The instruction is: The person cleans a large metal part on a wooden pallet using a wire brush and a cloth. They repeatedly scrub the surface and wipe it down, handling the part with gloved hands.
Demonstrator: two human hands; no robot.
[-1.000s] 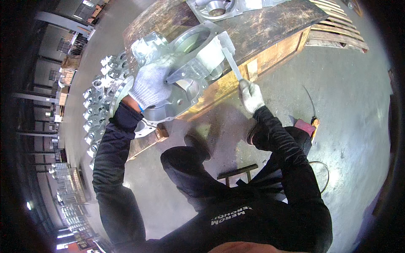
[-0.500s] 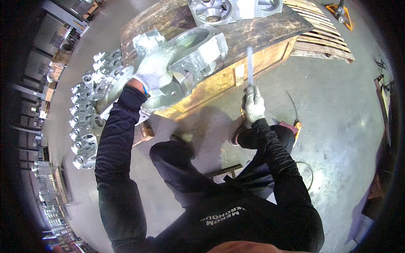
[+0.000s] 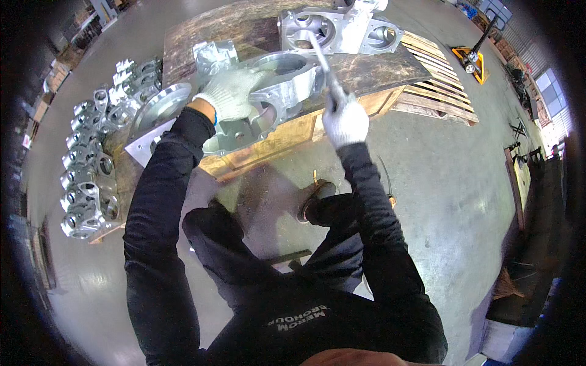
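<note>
A large silver metal casting (image 3: 287,86) with round openings lies at the front edge of a wooden worktable (image 3: 210,36). My left hand (image 3: 229,93), in a white knit glove, grips the casting's upper part from above. My right hand (image 3: 346,125), gloved as well, is closed around the lower end of a long flat metal file (image 3: 318,53). The file points up and away, tilted to the left, and passes just by the casting's right end. Whether it touches the casting I cannot tell.
Another large casting (image 3: 355,30) stands farther back on the table. Several smaller castings (image 3: 82,189) sit in rows at the left. A slatted wooden pallet (image 3: 436,100) lies beyond the table's right end, with a yellow pallet jack (image 3: 470,59) behind it.
My right hand has risen from near my knee, forward and to the left, bringing the file beside the casting's right end. My left hand keeps its hold on the casting.
</note>
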